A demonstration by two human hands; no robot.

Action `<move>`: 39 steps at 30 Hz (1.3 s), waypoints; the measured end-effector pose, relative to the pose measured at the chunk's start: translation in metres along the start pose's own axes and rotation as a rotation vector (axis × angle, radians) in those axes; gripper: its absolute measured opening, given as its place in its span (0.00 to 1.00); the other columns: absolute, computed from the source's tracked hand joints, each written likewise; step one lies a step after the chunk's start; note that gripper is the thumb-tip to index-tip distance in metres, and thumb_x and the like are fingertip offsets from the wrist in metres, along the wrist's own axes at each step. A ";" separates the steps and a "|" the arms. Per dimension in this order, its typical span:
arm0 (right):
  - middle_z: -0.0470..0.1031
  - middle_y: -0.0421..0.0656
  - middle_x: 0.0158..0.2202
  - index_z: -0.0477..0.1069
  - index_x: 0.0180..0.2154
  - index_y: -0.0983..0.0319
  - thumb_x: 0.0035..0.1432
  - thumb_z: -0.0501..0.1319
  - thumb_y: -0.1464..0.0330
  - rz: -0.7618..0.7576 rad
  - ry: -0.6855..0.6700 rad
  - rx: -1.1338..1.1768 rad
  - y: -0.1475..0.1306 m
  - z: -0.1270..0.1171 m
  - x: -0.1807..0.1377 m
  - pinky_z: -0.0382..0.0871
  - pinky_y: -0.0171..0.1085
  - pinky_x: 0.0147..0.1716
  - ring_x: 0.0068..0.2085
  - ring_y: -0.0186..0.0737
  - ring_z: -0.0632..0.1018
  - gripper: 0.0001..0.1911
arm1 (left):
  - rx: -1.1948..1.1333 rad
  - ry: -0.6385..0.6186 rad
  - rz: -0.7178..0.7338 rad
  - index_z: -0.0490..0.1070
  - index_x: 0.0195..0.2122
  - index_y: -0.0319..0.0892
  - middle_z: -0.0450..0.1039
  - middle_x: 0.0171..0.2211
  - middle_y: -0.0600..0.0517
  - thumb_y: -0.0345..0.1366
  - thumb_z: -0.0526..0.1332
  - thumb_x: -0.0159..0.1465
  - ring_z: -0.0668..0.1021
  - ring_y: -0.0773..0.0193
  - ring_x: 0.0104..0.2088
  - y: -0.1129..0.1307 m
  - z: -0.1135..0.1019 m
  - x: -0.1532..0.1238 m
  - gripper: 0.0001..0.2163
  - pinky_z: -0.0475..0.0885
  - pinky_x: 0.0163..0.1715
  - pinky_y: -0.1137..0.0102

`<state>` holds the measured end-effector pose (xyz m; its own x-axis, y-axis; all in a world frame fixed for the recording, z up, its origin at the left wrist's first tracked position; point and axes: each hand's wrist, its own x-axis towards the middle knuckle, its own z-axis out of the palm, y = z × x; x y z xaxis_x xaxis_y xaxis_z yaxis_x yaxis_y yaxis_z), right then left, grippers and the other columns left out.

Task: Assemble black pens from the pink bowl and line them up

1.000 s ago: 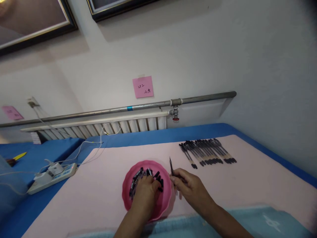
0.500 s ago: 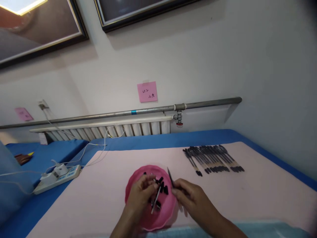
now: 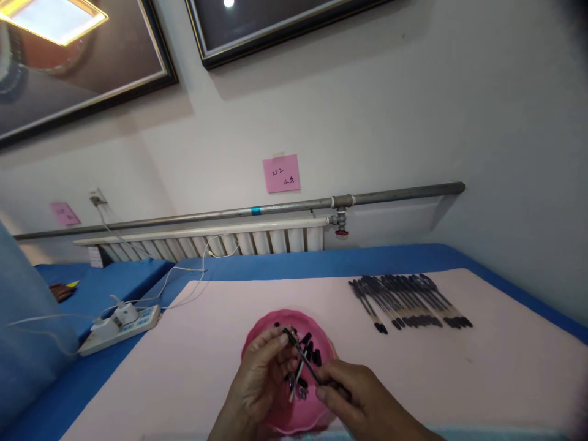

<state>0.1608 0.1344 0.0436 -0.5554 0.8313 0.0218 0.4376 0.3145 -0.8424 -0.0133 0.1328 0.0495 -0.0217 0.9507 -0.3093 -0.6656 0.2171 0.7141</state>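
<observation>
A pink bowl (image 3: 257,334) sits on the pink mat near me, with several small black pen caps (image 3: 312,352) in it. Above the bowl my right hand (image 3: 351,398) pinches a slim black pen (image 3: 301,352) whose tip points up and left. My left hand (image 3: 261,376) meets that tip, fingers pinched on a small dark cap I can barely see. A row of several capped black pens (image 3: 408,300) lies side by side at the right of the mat.
A white power strip (image 3: 122,321) with cables lies on the blue cloth at left. A radiator (image 3: 206,242) and a grey pipe (image 3: 390,193) run along the wall behind. A pale blue cloth shape (image 3: 22,343) fills the left edge.
My left hand lifted out of the bowl and pinched a cap. My right hand swung the pen from upright to slanting toward the left hand. The two now meet above the bowl.
</observation>
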 end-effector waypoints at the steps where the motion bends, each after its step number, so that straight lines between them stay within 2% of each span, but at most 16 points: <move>1: 0.59 0.33 0.22 0.58 0.24 0.60 0.55 0.53 0.69 0.004 0.004 -0.002 0.001 0.000 0.000 0.52 0.30 0.24 0.25 0.31 0.62 0.08 | 0.013 -0.003 0.003 0.72 0.30 0.38 0.76 0.24 0.51 0.29 0.69 0.47 0.77 0.68 0.24 0.000 0.000 0.000 0.10 0.71 0.26 0.74; 8: 0.60 0.33 0.22 0.60 0.25 0.60 0.56 0.53 0.68 0.012 0.033 0.019 0.006 0.005 -0.001 0.52 0.30 0.24 0.25 0.30 0.61 0.08 | 0.124 -0.013 0.045 0.72 0.29 0.37 0.75 0.21 0.52 0.31 0.70 0.46 0.75 0.70 0.21 -0.006 0.000 0.000 0.10 0.68 0.23 0.76; 12: 0.59 0.33 0.21 0.61 0.24 0.60 0.56 0.54 0.68 0.040 0.033 0.053 0.008 0.008 -0.001 0.52 0.30 0.23 0.24 0.30 0.61 0.09 | 0.175 -0.018 0.021 0.71 0.29 0.37 0.74 0.19 0.52 0.33 0.70 0.46 0.73 0.71 0.17 -0.009 -0.002 0.001 0.11 0.66 0.21 0.76; 18: 0.61 0.35 0.23 0.62 0.25 0.60 0.58 0.52 0.65 0.002 0.091 0.111 0.003 0.007 -0.001 0.56 0.31 0.25 0.26 0.33 0.63 0.11 | 0.186 -0.029 0.028 0.70 0.28 0.37 0.73 0.19 0.53 0.34 0.69 0.46 0.73 0.71 0.18 -0.019 0.001 0.001 0.11 0.66 0.21 0.76; 22: 0.62 0.36 0.23 0.63 0.25 0.61 0.57 0.52 0.64 0.042 0.112 0.160 0.002 0.006 0.001 0.58 0.31 0.27 0.28 0.34 0.65 0.10 | 0.221 -0.081 0.052 0.70 0.27 0.37 0.72 0.19 0.53 0.35 0.69 0.47 0.73 0.71 0.19 -0.028 0.004 0.003 0.10 0.65 0.21 0.76; 29: 0.60 0.34 0.22 0.64 0.27 0.61 0.56 0.54 0.64 0.077 0.034 0.226 -0.002 0.002 0.001 0.56 0.30 0.25 0.25 0.32 0.62 0.09 | 0.140 -0.047 0.021 0.70 0.31 0.39 0.72 0.18 0.55 0.33 0.67 0.49 0.72 0.71 0.17 -0.028 -0.001 0.006 0.10 0.61 0.17 0.77; 34: 0.62 0.34 0.22 0.61 0.25 0.60 0.59 0.52 0.63 0.070 -0.025 0.145 0.004 0.004 -0.001 0.56 0.30 0.24 0.25 0.32 0.65 0.11 | 0.089 -0.007 0.111 0.72 0.32 0.39 0.74 0.22 0.55 0.34 0.67 0.51 0.73 0.73 0.21 -0.021 -0.006 0.009 0.09 0.67 0.23 0.77; 39: 0.61 0.34 0.21 0.59 0.25 0.59 0.59 0.52 0.63 0.042 0.002 0.165 0.003 0.007 -0.002 0.57 0.30 0.24 0.25 0.32 0.66 0.12 | 0.164 -0.017 0.096 0.72 0.30 0.37 0.72 0.20 0.54 0.39 0.67 0.51 0.72 0.72 0.19 -0.019 -0.006 0.009 0.10 0.66 0.22 0.76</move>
<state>0.1583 0.1309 0.0375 -0.5376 0.8431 -0.0143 0.3383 0.2001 -0.9195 -0.0055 0.1361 0.0288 -0.0662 0.9721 -0.2250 -0.5301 0.1567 0.8333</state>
